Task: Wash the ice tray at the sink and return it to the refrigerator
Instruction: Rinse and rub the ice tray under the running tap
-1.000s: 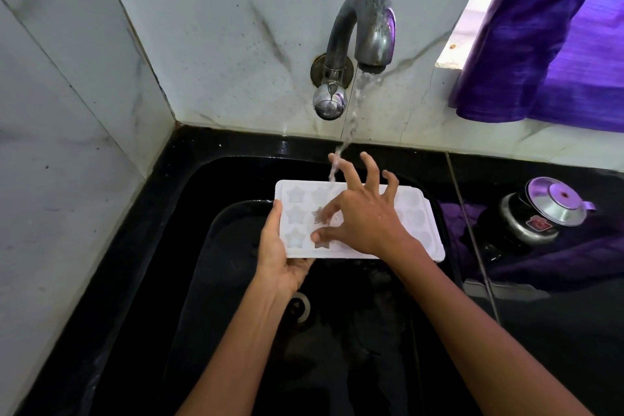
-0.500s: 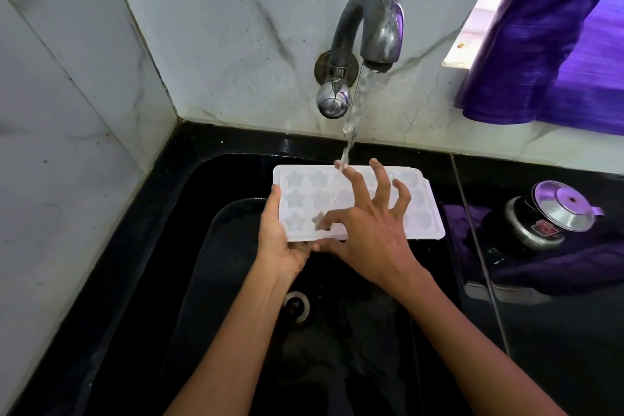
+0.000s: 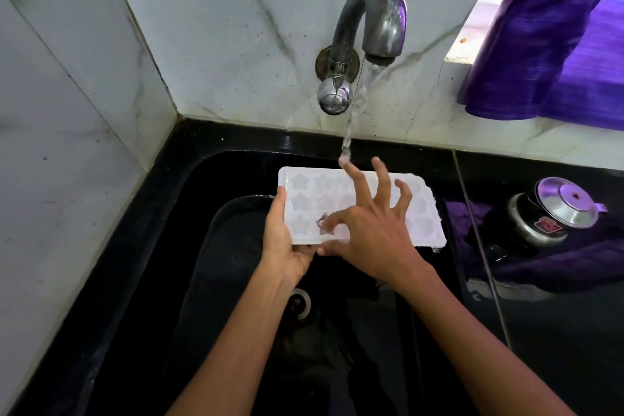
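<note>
Rinsing is the step in hand: the white plastic star-celled ice tray sits over the black sink under running water, its left end gripped by the left hand. The right hand, fingers spread, rubs a cell. Next, likely the remaining cells, then shutting the curved metal tap.

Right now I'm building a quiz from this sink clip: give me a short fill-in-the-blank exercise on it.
1. The ice tray has cavities shaped like ____.
2. The person's ____ hand grips the tray's end while the other hand rubs its top.
3. Water runs from the ____ mounted on the wall.
4. The curtain is ____ in colour.

Missing words: stars; left; tap; purple
</note>
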A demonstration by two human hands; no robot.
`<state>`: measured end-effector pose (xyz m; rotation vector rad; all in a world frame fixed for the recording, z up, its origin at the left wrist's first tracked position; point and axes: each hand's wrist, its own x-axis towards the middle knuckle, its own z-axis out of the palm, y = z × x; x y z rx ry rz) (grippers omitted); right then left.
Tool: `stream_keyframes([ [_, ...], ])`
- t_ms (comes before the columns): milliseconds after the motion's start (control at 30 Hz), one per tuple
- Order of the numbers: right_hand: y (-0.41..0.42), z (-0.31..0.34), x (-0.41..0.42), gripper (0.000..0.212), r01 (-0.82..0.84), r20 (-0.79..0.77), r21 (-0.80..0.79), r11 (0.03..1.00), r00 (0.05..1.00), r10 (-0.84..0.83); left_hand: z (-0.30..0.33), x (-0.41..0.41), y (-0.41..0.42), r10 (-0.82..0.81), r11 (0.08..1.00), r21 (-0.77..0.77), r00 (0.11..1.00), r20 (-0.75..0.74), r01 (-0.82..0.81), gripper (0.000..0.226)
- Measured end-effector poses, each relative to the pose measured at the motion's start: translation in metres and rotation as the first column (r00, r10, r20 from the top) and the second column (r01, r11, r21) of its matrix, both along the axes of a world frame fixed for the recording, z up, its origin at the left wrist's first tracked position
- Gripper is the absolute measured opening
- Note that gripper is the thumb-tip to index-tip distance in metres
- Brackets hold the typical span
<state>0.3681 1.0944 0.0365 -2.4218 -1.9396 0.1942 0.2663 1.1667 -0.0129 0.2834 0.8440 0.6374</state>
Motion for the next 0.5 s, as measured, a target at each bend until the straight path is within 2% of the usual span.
stream_keyframes([
  [100, -0.004, -0.002, 0.000, 0.034, -0.027, -0.028, -0.093, 0.995, 0.999, 0.024, -0.002, -0.001, -0.008, -0.018, 1.000, -0.022, 1.000, 0.008, 0.018, 0.057],
  [400, -0.004, 0.003, 0.013, 0.042, 0.095, -0.297, -0.006, 0.995, 0.950, -0.092, -0.003, -0.003, -0.020, -0.037, 0.999, -0.028, 0.998, 0.047, 0.039, 0.058],
  [500, 0.004, 0.001, 0.015, 0.040, 0.120, -0.294, 0.026, 0.992, 0.950, -0.107, -0.003, -0.004, -0.023, -0.045, 0.998, -0.046, 0.995, 0.086, 0.049, 0.056],
])
